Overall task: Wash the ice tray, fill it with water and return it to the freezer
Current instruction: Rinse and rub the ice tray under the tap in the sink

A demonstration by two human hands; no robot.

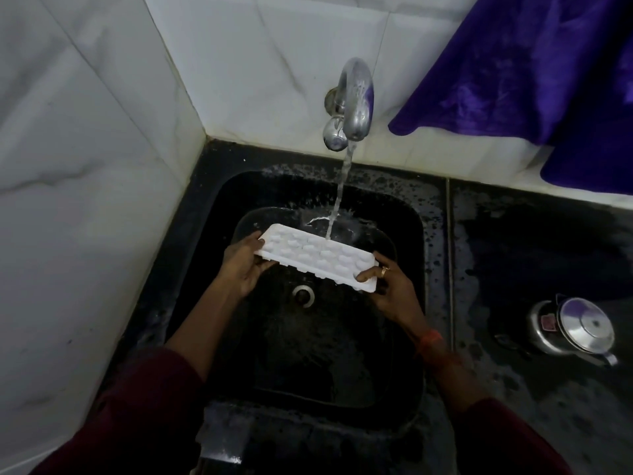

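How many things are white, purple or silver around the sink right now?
White: 1, the ice tray
Purple: 1, the cloth
Silver: 2, the tap and the kettle
Total: 4

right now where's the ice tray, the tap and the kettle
ice tray (317, 257): head view, on the middle of its white top face with the cube cells
tap (356, 97): head view, on the curved chrome spout above the sink
kettle (582, 325): head view, on its shiny steel lid, on the counter at right
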